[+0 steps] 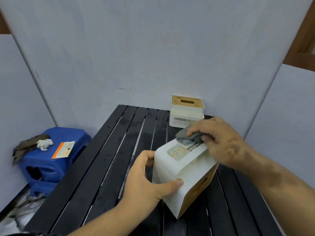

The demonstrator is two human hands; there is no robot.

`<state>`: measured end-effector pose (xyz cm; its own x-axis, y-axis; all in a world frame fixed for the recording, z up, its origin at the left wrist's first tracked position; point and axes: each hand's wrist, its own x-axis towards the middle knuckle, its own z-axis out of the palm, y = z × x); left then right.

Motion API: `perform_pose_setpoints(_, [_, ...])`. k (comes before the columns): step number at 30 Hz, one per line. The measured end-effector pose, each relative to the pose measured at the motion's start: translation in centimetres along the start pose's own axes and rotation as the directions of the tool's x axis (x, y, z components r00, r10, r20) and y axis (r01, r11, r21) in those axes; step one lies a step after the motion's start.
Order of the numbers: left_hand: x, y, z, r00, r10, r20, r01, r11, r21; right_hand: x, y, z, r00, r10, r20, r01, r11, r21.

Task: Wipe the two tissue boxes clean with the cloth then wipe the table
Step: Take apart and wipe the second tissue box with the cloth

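A white tissue box with a wooden lid lies tipped on its side, lid facing right, over the black slatted table. My left hand grips its near-left corner, thumb across the white side. My right hand presses a grey cloth against the box's upper far edge, beside a worn label. A second white tissue box with a wooden slotted lid stands upright at the table's far right edge, behind the cloth.
A blue plastic stool stands left of the table, carrying a dark rag, a crumpled white tissue and an orange-and-white packet. Grey wall panels close in the back and both sides.
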<state>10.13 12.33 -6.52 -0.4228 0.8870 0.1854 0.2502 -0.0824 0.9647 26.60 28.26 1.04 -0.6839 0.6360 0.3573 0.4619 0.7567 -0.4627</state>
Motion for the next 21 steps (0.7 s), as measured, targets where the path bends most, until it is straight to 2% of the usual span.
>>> perform_pose_setpoints(2, [0.1,0.0,0.0,1.000,0.012,-0.008,-0.012,1.000,-0.008,-1.1,-3.6,0.9,0.981,-0.180,0.071,0.187,0.975,-0.122])
perform_pose_setpoints(5, [0.3,-0.1,0.1,1.000,0.021,0.001,-0.021,0.999,-0.028,-2.3,-5.4,1.5,0.923,-0.349,0.162,0.367,0.924,-0.106])
perform_pose_setpoints(7, [0.2,0.0,0.1,1.000,0.006,-0.013,-0.006,1.000,-0.010,-2.0,-3.1,0.9,0.940,-0.319,0.125,0.331,0.939,-0.093])
perform_pose_setpoints(10, [0.1,-0.1,0.1,0.999,-0.020,-0.025,0.020,1.000,-0.002,-1.6,1.3,0.0,0.990,-0.136,-0.038,0.130,0.982,-0.140])
perform_pose_setpoints(11, [0.1,-0.2,0.1,0.999,-0.020,-0.027,0.020,1.000,-0.006,-1.7,1.1,0.1,0.990,-0.120,-0.070,0.107,0.980,-0.165])
perform_pose_setpoints(13, [0.2,-0.3,0.3,0.999,-0.008,-0.037,0.008,1.000,-0.003,-2.2,-1.7,1.0,0.975,-0.206,-0.087,0.182,0.957,-0.227])
perform_pose_setpoints(15, [0.1,-0.5,0.3,0.999,0.012,-0.044,-0.012,1.000,-0.005,-3.3,-4.4,1.8,0.944,-0.328,-0.026,0.315,0.924,-0.215])
perform_pose_setpoints(17, [0.1,-0.5,0.4,0.998,0.017,-0.054,-0.018,1.000,-0.004,-3.5,-4.2,1.7,0.914,-0.400,0.066,0.405,0.902,-0.151])
perform_pose_setpoints(19, [0.1,-0.5,0.4,0.998,-0.001,-0.061,0.002,1.000,0.007,-3.1,-1.1,1.1,0.934,-0.352,0.055,0.356,0.928,-0.114])
perform_pose_setpoints(21, [0.1,-0.5,0.4,0.998,-0.017,-0.061,0.019,1.000,0.017,-2.9,2.2,0.1,0.975,-0.207,-0.087,0.199,0.975,-0.096])
